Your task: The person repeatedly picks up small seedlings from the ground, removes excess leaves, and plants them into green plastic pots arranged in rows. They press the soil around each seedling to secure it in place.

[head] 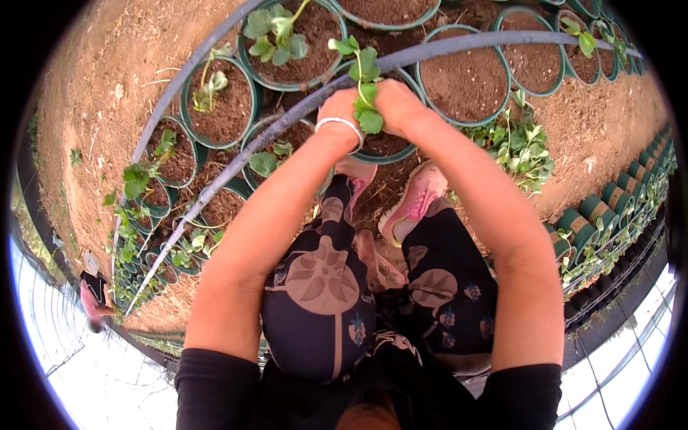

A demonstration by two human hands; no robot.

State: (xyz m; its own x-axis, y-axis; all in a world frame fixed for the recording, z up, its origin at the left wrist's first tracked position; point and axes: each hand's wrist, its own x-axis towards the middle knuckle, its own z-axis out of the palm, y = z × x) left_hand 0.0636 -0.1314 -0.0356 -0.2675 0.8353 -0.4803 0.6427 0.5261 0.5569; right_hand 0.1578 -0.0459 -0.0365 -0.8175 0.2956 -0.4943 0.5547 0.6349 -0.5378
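Observation:
Both my hands are low in a green plastic pot (pixel 388 159) of brown soil, close in front of my shoes. A small strawberry plant (pixel 368 92) rises between them, its leaves strung along a pale stem. My left hand (pixel 339 110), with a white bangle at the wrist, is on the plant's left. Against its right side is my right hand (pixel 395 103), knuckles up. The fingers of both hands point down and are hidden, so their grip on the plant or soil does not show. A grey irrigation pipe (pixel 285 118) crosses just beyond my hands.
Around me stand several soil-filled pots, some with strawberry plants (pixel 279 40). Loose seedlings (pixel 518 148) lie heaped on the ground at the right. A second grey pipe (pixel 177 88) curves along the left. Farther right is a row of green pots (pixel 599 204). Another person (pixel 92 298) is far left.

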